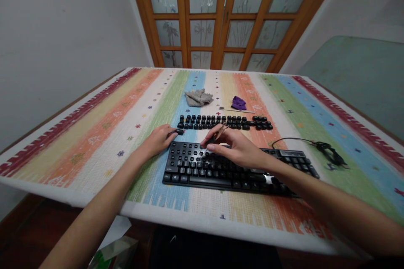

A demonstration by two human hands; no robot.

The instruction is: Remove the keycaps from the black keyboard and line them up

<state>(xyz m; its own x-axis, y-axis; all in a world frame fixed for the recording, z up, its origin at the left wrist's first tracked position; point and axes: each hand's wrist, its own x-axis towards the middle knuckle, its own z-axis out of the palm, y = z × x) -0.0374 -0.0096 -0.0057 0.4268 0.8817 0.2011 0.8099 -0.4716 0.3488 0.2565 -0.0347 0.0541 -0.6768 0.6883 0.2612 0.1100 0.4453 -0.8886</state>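
A black keyboard lies on the striped tablecloth in front of me. Beyond it, two rows of loose black keycaps are laid out. My left hand rests by the keyboard's far left corner, its fingertips pinching a single keycap at the left end of the rows. My right hand hovers over the keyboard's middle, holding a thin wire tool whose tip points down at the keys.
A grey cloth and a purple cloth lie farther back, with a thin stick between them and the keycaps. The keyboard's cable coils at the right. Wooden glazed doors stand behind the table.
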